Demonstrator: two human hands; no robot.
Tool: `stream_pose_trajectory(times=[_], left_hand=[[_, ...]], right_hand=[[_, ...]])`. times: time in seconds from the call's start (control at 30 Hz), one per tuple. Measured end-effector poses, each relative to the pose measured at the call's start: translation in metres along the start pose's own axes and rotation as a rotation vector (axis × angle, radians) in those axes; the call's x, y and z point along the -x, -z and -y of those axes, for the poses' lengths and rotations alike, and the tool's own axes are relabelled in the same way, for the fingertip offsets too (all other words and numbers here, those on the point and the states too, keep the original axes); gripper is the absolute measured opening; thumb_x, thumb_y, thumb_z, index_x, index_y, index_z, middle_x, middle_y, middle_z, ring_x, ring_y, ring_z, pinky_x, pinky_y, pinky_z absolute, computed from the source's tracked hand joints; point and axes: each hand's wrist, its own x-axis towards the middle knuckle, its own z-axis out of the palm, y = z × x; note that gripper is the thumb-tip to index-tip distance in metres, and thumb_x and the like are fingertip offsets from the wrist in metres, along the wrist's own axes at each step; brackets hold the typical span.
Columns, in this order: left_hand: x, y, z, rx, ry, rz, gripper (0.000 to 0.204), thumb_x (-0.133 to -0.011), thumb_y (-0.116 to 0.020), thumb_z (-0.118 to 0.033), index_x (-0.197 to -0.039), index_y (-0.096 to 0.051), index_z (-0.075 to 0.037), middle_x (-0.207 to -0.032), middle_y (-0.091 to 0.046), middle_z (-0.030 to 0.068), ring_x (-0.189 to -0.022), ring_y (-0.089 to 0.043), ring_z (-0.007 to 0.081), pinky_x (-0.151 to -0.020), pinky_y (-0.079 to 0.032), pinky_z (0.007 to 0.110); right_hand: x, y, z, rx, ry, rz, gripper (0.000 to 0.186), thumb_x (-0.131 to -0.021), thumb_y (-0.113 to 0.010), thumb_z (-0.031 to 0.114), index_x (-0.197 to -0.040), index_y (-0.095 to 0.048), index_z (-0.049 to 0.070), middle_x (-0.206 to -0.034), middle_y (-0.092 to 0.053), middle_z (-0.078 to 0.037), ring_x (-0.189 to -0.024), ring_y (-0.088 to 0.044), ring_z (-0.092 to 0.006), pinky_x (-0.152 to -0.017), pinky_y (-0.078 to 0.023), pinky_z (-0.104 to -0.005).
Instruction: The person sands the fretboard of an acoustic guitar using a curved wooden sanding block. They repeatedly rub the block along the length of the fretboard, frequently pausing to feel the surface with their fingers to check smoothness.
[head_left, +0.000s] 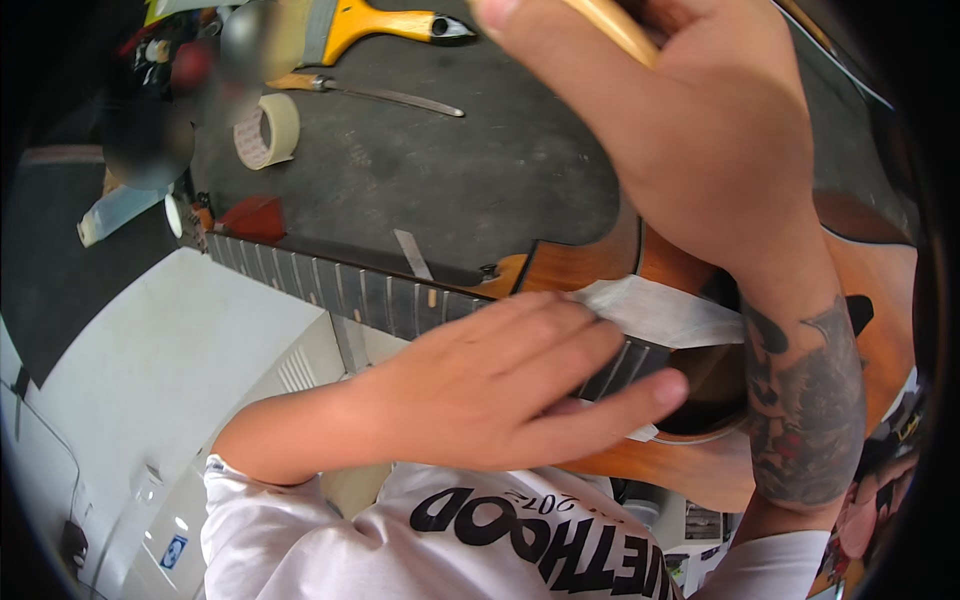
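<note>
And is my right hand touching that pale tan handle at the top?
Touching. The head view shows the right hand closed around the pale tan handle, which runs between its thumb and palm.

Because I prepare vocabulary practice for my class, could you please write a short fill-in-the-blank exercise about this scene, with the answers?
1. The hand over the guitar's fretted neck is the person's ____ hand.
2. The pale handle near the top edge is held by the other hand, the ____ one.
3. The wide paintbrush has a handle coloured ____.
4. In the picture, the thin metal tool lies ____ (above or below) the paintbrush.

Missing words: left; right; yellow; below.
</note>
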Motion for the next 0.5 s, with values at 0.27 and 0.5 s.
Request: stream_pose_trajectory(times=[0.27,0.5], left_hand=[[0.001,0.001,-0.003,-0.142,-0.036,-0.060,0.053,-0.083,-0.061,-0.006,-0.135,-0.060,-0.015,-0.104,-0.062,0.0113,-0.087,-0.061,0.0231,-0.083,-0.055,0.035],[0.080,0.106,0.046,-0.247,0.206,0.182,0.077,-0.075,-0.082,-0.008,-0.143,-0.045,-0.015,-0.116,-0.067,0.0118,-0.105,-0.065,0.0324,-0.097,-0.049,0.047]], right_hand=[[0.003,-0.004,0.006,-0.003,-0.050,-0.004,0.052,-0.101,-0.056,0.033,-0.146,-0.051,0.007,-0.138,-0.059,-0.011,-0.120,-0.059,-0.0172,-0.096,-0.050,-0.0294],[-0.003,-0.009,0.011,-0.009,-0.067,0.003,0.052,-0.101,-0.056,0.033,-0.146,-0.051,0.008,-0.139,-0.058,-0.010,-0.122,-0.058,-0.0178,-0.097,-0.050,-0.0302]])
